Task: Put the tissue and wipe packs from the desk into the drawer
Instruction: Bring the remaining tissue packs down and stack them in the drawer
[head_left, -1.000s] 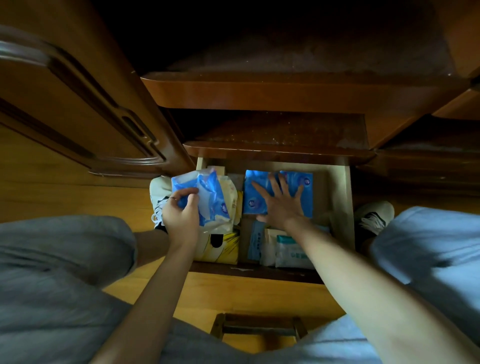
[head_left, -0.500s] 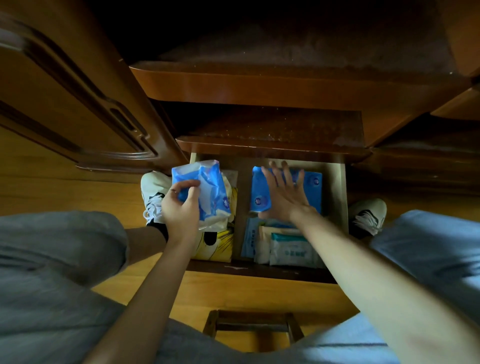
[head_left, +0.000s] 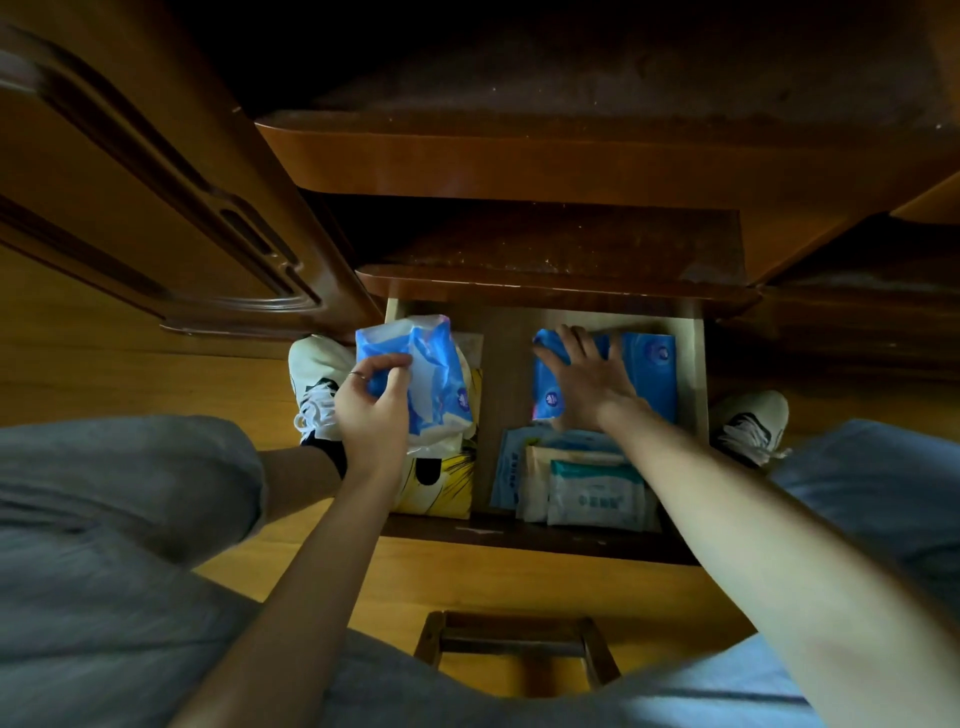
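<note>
open drawer (head_left: 695, 364) holds blue pack (head_left: 652, 374), wipe pack (head_left: 597, 501)

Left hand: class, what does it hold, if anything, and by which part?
The left hand grips a blue tissue pack by its left side, thumb on top, above the drawer.

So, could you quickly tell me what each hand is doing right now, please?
Left hand: grips a blue tissue pack above the drawer.
Right hand: open, fingers spread flat on the blue pack lying in the drawer.
</note>
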